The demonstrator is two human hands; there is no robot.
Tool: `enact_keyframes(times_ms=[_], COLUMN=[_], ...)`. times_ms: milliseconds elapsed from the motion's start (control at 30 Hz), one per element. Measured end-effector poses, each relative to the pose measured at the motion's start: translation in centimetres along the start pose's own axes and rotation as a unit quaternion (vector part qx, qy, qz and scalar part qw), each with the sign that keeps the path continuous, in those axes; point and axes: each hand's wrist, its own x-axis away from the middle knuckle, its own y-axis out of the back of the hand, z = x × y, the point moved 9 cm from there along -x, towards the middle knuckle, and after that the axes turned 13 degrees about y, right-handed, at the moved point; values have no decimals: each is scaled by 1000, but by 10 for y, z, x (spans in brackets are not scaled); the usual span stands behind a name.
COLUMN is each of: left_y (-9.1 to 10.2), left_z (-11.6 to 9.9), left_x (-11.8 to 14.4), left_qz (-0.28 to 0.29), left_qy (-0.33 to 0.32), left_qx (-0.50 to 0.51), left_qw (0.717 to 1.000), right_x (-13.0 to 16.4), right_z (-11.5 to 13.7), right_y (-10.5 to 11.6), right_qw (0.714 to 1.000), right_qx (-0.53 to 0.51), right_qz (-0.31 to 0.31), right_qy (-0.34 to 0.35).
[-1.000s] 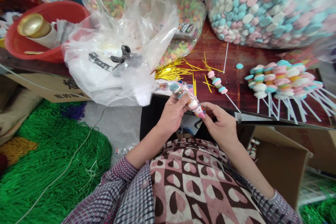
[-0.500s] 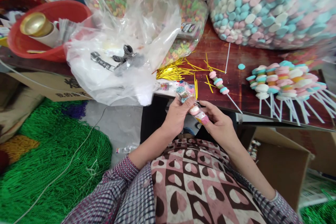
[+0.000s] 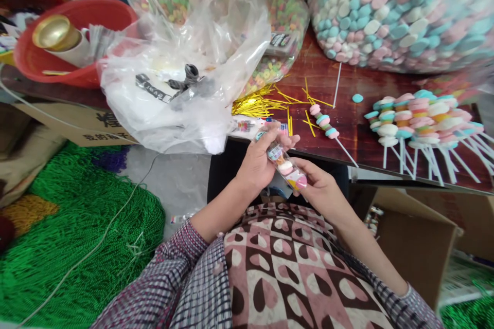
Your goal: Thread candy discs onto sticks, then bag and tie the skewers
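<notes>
Little print in view, none of it cleanly readable

Cardboard box [image 3: 83,126] at left table edge: dark printed characters along its side, partly cut off, too blurred to read; clear plastic bag [image 3: 181,82]: black label strip with pale lettering, illegible; small black label [image 3: 280,39] under the cereal bag, illegible.

I sit at a dark reddish-brown wooden table [image 3: 363,85], its near edge just before me. Grey concrete floor [image 3: 173,185] shows below on the left, beside a heap of green bead strings [image 3: 73,236]. An open brown cardboard box [image 3: 417,247] stands near right. Soft daylight falls evenly.
</notes>
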Motion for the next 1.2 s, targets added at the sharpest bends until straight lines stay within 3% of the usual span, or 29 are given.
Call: enact_keyframes(times_ms=[100, 233, 367, 467, 600, 700, 833, 967, 1067, 1200], left_y=[6, 4, -2, -2, 0, 0, -1, 0, -1, -12], left_z=[10, 20, 24, 20, 16, 9, 4, -2, -8, -4], left_x=[-3, 1, 4, 5, 3, 1, -1, -1, 0, 0], left_qz=[-40, -39, -37, -58, -56, -43, -29, -38, -48, -36], left_qy=[25, 51, 62, 42, 26, 6, 7, 4, -17, -18], left_qx=[-26, -55, -79, -82, -54, -34, -30, -35, -54, -89], left_qw=[999, 996, 994, 994, 997, 998, 999, 999, 997, 995], right_x=[-2, -3, -7, -11, -10, -4, 5, 8, 3, -11], right_z=[5, 10, 6, -5, -11, -6, -2, 1, 17, 38], right_y=[3, 8, 8, 4, -3, 0, 16, 25, 35, 18], right_qw=[991, 973, 978, 992, 998, 997, 995, 994, 989, 986], right_qx=[123, 215, 193, 98, -23, -57, -21, 24, 63, 143], right_qz=[0, -9, -51, -85, -51, -33, -93, -104, -130, -55], right_qy=[55, 88, 59, 15, -29, -33, -16, -10, 25, 61])
